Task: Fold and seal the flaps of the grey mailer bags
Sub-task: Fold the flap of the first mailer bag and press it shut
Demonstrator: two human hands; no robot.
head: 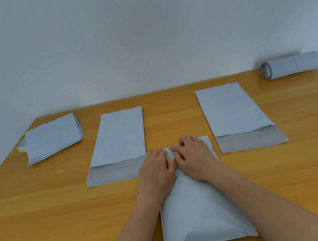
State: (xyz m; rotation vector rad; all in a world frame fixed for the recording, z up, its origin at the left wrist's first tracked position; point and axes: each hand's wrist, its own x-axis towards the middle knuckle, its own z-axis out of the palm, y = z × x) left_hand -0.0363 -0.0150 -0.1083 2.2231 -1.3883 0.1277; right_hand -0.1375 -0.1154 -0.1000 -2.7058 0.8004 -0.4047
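Both hands (176, 162) press the filled mailer's (201, 214) flap (187, 144).

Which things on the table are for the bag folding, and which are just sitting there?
For the job:
stuffed bag, both hands on its far end: left hand, right hand
left flat bag, flap open
right flat bag, flap open

Just lying about:
stack of grey bags
roll at the far right corner

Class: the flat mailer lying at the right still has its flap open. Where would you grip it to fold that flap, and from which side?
Probably pinch the flat mailer by its open flap, at the two near corners, coming from the near edge. The flap is a single thin layer pointing towards the person, lying flat on the table, with both corners unobstructed.
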